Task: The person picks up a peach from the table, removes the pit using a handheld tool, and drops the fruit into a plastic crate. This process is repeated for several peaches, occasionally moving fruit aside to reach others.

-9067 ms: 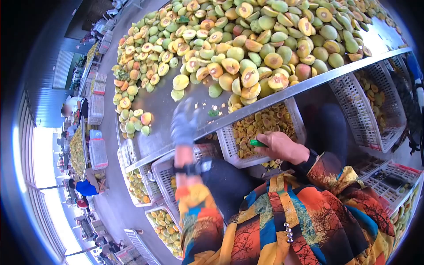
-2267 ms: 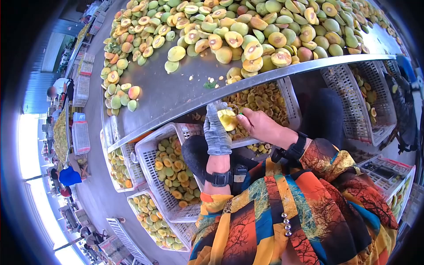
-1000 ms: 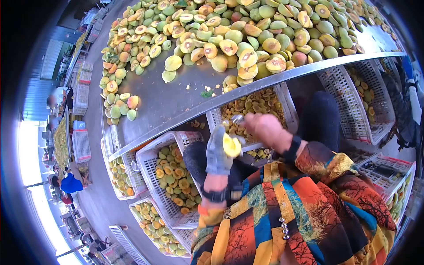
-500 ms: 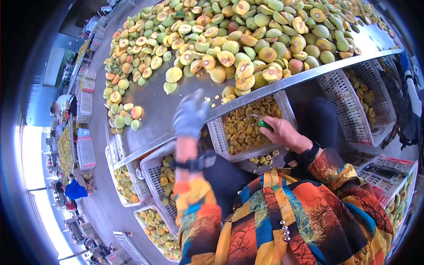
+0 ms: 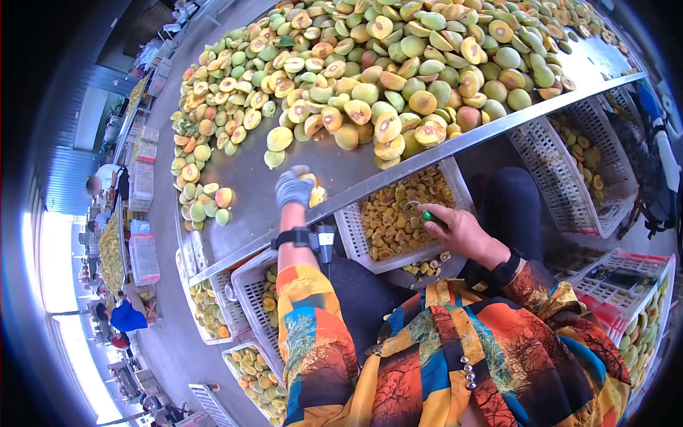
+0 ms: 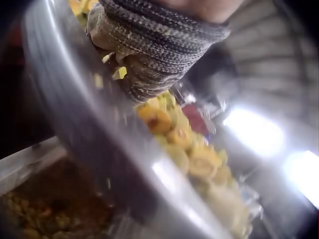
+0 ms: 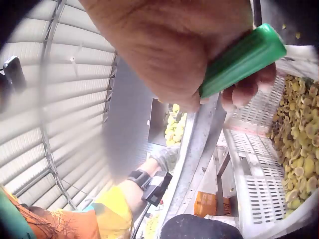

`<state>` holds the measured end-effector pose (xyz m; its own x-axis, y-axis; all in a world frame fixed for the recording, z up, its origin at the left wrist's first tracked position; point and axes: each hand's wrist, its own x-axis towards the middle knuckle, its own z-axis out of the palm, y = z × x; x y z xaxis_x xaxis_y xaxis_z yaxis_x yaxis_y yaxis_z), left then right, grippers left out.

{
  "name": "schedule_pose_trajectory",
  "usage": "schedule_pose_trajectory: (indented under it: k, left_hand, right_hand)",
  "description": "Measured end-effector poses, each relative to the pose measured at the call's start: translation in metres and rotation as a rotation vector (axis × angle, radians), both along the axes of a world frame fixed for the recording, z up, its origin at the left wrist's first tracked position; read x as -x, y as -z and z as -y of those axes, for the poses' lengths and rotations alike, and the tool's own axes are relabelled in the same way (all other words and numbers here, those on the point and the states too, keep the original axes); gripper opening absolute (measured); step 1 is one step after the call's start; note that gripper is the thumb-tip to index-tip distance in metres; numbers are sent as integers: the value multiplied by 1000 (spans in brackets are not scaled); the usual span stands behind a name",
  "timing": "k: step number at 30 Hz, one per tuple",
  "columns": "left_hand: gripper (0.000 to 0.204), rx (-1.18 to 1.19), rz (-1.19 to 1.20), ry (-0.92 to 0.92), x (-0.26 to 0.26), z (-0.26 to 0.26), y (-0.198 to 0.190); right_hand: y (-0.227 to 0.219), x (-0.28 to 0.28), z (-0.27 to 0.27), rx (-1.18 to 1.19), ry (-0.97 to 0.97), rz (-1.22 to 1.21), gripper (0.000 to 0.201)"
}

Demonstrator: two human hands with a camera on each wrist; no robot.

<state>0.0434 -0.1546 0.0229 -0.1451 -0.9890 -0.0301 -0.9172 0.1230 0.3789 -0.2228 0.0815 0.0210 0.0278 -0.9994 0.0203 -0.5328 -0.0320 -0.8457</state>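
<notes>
My left hand (image 5: 294, 186), in a grey knit glove, is low over the metal table near its front edge. Yellow peach halves (image 5: 318, 195) show at its thumb side, and its fingers look curled about them. In the left wrist view the glove (image 6: 154, 45) hides the fingers, with a bit of yellow flesh showing below it. My bare right hand (image 5: 462, 231) grips the green handle (image 7: 244, 59) of a pitting tool, whose metal loop (image 5: 412, 207) points toward the crate of fruit scraps. A heap of halved peaches (image 5: 370, 92) covers the back of the table.
Below the table edge (image 5: 427, 158) a white crate (image 5: 348, 235) holds the scraps. Further crates with peach halves stand at my left (image 5: 249, 292) and right (image 5: 569, 171). My knees are under the table. People and crates line the far left.
My left hand first held a peach half by the tool, then reached out over the table. It is now drawn back with peach halves. A half and some scraps near the edge no longer show there.
</notes>
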Motion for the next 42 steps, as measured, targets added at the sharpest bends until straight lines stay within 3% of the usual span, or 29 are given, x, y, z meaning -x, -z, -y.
schedule_pose_trajectory:
  k: [1,3,4,6,7,9,12,13,14,15,17,18,21,23,27,30,31,33,35,39,41,42]
  left_hand:
    - [30,2,6,-9,-20,-3,2]
    - [39,-183,-1072,-288,-52,-10,2]
    - [39,-170,-1068,-295,-54,-19,-9]
    - [38,-97,-1733,-235,-37,-48,-44]
    - [38,-93,-1733,-241,-29,-59,-55]
    - [41,-348,-1888,-194,-12,-75,-65]
    - [50,-422,-1910,-145,10,-94,-49]
    - [48,-452,-1940,-105,22,-103,-50]
    - [47,-441,-1906,-206,33,-114,-54]
    - [46,-472,-1892,-176,40,-120,-53]
    - [46,-433,-1861,-352,54,-129,-54]
    - [46,-435,-1864,-354,56,-131,-52]
    - [46,-461,-1831,-333,56,-135,-47]
    - [49,-431,-1726,-143,55,-139,-45]
    - [51,-455,-1763,-125,55,-142,-43]
    - [49,-382,-1849,-188,70,-155,-60]
    - [49,-382,-1852,-195,70,-157,-53]
    - [46,-141,-1692,-335,69,-153,-30]
    - [44,-160,-1707,-307,66,-150,-30]
    - [55,-356,-1560,-248,54,-143,-37]
    - [66,-746,-1365,-34,40,-135,-32]
    - [70,-798,-1353,-24,38,-133,-28]
  right_hand:
    - [-2,-1,2,-31,-8,6,34]
    - [-2,-4,6,-17,-13,49,33]
    - [-2,-7,9,-8,-5,89,32]
    - [-11,-13,19,-18,-5,123,30]
    - [-18,-16,25,-31,8,148,29]
    - [-35,-30,40,93,24,199,24]
    - [-52,-48,55,62,-78,191,22]
    - [-51,-56,58,179,-96,177,23]
    - [-51,-61,60,297,-116,163,25]
    - [-54,-63,59,292,-115,157,25]
    - [-59,-65,57,219,-154,15,29]
    - [-56,-65,55,261,-174,-33,31]
    - [-52,-67,49,232,-159,-53,31]
    - [-51,-69,47,214,-146,-74,31]
    - [-51,-74,46,184,-122,-144,29]
    - [-48,-76,40,221,-122,-158,28]
    - [-48,-78,38,217,-127,-160,28]
    - [-50,-80,35,158,-142,-177,28]
    - [-48,-80,34,131,-172,-173,29]
    - [-47,-79,31,17,-258,-218,35]
    - [-40,-77,31,16,-296,-166,34]
    - [-38,-75,32,18,-328,-115,34]
